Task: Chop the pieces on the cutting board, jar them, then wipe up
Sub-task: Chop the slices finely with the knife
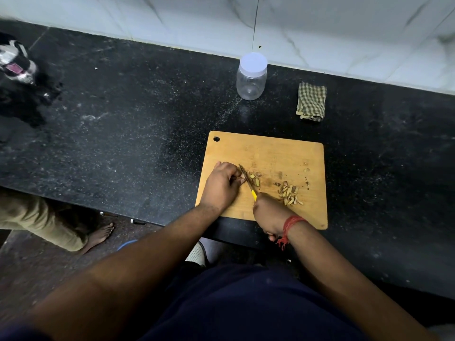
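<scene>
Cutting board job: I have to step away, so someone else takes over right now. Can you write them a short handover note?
Left hand pins a small piece against the cutting board, fingers curled.
Right hand grips the yellow-handled knife, blade down at that piece.
Done: a heap of chopped pieces lies on the board, right of the blade; a few slices sit beside the blade.
Left: finish chopping; open the jar, which stands empty and lidded behind the board; fill it; wipe up with the folded checked cloth to the jar's right.

A black speckled stone counter [128, 124] runs below a white marble-tiled wall [344, 28].
</scene>
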Tool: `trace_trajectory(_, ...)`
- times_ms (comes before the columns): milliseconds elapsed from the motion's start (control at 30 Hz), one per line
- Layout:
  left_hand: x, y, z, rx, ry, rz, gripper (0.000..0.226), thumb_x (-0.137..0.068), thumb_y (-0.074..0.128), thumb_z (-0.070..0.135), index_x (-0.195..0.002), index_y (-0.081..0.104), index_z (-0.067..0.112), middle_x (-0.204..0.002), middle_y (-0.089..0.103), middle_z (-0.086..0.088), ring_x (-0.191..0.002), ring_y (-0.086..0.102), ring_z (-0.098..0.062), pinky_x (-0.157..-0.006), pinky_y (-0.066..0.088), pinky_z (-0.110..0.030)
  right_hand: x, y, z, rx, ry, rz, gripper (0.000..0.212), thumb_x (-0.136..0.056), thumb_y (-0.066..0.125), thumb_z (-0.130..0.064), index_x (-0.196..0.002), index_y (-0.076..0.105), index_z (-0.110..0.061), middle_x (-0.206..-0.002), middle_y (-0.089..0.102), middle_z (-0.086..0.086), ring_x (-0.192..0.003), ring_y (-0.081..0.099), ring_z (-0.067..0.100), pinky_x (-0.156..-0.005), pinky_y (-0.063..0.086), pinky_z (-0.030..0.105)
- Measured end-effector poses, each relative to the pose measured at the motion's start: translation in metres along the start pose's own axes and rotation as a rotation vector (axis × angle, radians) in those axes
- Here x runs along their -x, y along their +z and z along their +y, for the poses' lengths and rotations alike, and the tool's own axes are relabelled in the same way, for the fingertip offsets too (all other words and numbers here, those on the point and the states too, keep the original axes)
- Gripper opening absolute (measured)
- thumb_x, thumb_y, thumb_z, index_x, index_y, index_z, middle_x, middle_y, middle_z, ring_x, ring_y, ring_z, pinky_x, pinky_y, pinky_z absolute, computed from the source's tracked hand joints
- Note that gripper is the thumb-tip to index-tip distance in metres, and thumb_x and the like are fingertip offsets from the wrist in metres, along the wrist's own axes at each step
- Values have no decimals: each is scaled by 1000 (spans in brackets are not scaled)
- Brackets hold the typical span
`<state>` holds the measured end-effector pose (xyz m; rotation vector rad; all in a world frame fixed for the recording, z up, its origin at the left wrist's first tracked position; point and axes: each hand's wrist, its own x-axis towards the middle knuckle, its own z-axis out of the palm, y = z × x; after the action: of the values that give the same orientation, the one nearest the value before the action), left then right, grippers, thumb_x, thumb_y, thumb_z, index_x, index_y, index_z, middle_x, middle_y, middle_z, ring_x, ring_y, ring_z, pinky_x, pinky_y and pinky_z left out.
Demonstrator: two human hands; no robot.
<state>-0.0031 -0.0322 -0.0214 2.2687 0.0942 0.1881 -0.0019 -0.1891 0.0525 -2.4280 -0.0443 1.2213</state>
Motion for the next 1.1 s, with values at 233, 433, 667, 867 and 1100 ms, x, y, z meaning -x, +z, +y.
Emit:
trace_trajectory(233, 1, 2, 0, -11, -1, -1, 15, -83, 79, 8, -84, 64, 9, -90, 64, -3, -89, 57, -22, -109, 40, -52, -2, -5, -1, 12, -21, -48, 20, -99, 35, -4, -114, 49, -5, -78, 56, 14, -55, 53, 25, -46, 46, 31)
trace_trajectory(433, 2, 0, 2, 0, -1, -17, 13, -85, 78, 8, -85, 65, 11, -92, 62, -2, -93, 55, -22, -91, 50, -46, 10, 9, 0, -139, -27, 93, 18, -103, 41, -29, -113, 39, -14, -87, 59, 13, -48, 64, 27, -42, 57, 42)
trace_trajectory(667, 2, 0, 4, -20, -12, -23, 14, -85, 78, 11, -86, 64, 11, -92, 58, 1, -94, 55, -24, -84, 50, -41, 7, 14, 3, 470, -293, 457, 42, -97, 37, 0, -139, 31, 2, -101, 66, 15, -85, 65, 31, -60, 40, 34)
trace_trajectory(867, 2, 0, 4, -37, 2, -11, 13, -85, 77, 9, -86, 64, 10, -92, 59, -1, -93, 54, -23, -82, 50, -42, -5, 17, -8, 433, -210, 341, 42, -93, 36, 6, -134, 35, 0, -99, 67, 17, -86, 66, 32, -63, 42, 33)
trace_trajectory(1100, 3, 1, 8, -36, -21, 15, 13, -84, 78, 7, -88, 65, 10, -92, 58, 1, -94, 55, -24, -84, 50, -40, -7, 12, -13, 375, -131, 273, 55, -89, 41, 10, -142, 30, -3, -103, 65, 17, -89, 64, 30, -65, 44, 34)
